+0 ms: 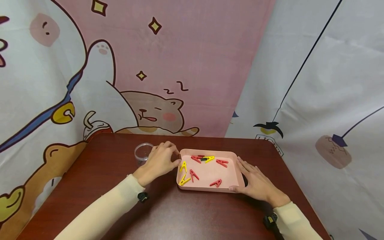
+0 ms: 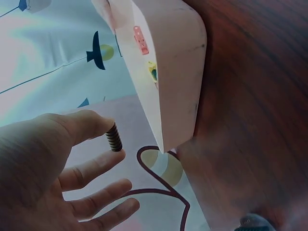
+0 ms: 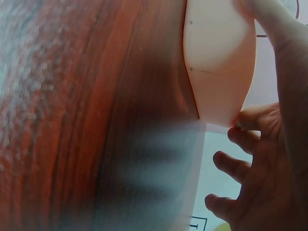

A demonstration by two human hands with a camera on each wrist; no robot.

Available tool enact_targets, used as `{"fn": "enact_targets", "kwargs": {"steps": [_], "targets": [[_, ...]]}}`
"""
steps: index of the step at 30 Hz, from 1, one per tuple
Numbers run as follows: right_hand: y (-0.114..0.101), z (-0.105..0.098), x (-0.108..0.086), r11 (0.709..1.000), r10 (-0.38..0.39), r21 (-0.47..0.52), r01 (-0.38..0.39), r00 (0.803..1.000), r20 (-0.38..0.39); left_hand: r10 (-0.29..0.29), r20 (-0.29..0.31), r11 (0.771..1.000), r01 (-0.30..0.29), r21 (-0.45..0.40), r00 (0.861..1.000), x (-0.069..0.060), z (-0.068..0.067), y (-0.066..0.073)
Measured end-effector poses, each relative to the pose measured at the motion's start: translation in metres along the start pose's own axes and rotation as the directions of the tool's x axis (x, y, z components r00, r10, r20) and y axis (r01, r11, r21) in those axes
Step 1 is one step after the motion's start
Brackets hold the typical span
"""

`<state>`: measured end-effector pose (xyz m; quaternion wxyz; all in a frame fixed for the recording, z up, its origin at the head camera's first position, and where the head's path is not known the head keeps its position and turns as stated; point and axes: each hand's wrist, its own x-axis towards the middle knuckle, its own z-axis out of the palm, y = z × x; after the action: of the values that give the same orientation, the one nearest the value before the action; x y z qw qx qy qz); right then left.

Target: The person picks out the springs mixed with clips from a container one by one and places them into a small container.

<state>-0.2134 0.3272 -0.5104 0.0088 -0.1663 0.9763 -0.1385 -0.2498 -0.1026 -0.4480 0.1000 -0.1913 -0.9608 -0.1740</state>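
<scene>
My left hand (image 1: 162, 158) hovers just left of a pink tray (image 1: 231, 173). Between its thumb and index finger it pinches a small dark ribbed cylinder (image 2: 114, 138), like a coil spring; the other fingers are spread. Inside the tray lie several red and yellow clips, among them a red clip (image 1: 194, 175), a yellow clip (image 1: 184, 180) and a yellow one with a dark part (image 1: 207, 159). My right hand (image 1: 258, 183) holds the tray by its right end, thumb at the front corner and index finger at the back corner.
A clear round plastic cup (image 1: 143, 151) stands behind and left of the left hand, partly covered by it. The brown wooden table (image 1: 186, 213) ends at a printed cartoon cloth (image 1: 204, 66) behind it.
</scene>
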Motion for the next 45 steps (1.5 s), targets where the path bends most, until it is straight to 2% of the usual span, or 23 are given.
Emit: {"fn": "enact_targets", "kwargs": {"steps": [12,19,23,31,45], "targets": [[0.000,0.001,-0.001,1.000,0.006,0.001,-0.006,1.000,0.000,0.004,-0.083,1.000,-0.004,-0.007,0.997,-0.015,-0.016,-0.018],[-0.001,0.000,0.000,1.000,0.013,0.005,-0.013,1.000,0.003,0.030,-0.159,1.000,-0.031,-0.004,0.987,-0.021,-0.023,-0.027],[0.000,0.001,0.000,1.000,0.014,0.008,-0.014,1.000,0.004,0.025,-0.199,1.000,-0.027,-0.009,0.980,-0.024,-0.028,-0.032],[0.001,0.001,0.000,1.000,0.005,0.004,-0.005,1.000,0.004,-0.004,-0.220,1.000,-0.002,-0.026,0.975,-0.031,-0.035,-0.044],[-0.001,0.001,-0.001,1.000,0.015,0.007,-0.015,1.000,0.012,-0.027,-0.282,0.999,0.021,-0.023,0.959,-0.041,-0.047,-0.069]]}}
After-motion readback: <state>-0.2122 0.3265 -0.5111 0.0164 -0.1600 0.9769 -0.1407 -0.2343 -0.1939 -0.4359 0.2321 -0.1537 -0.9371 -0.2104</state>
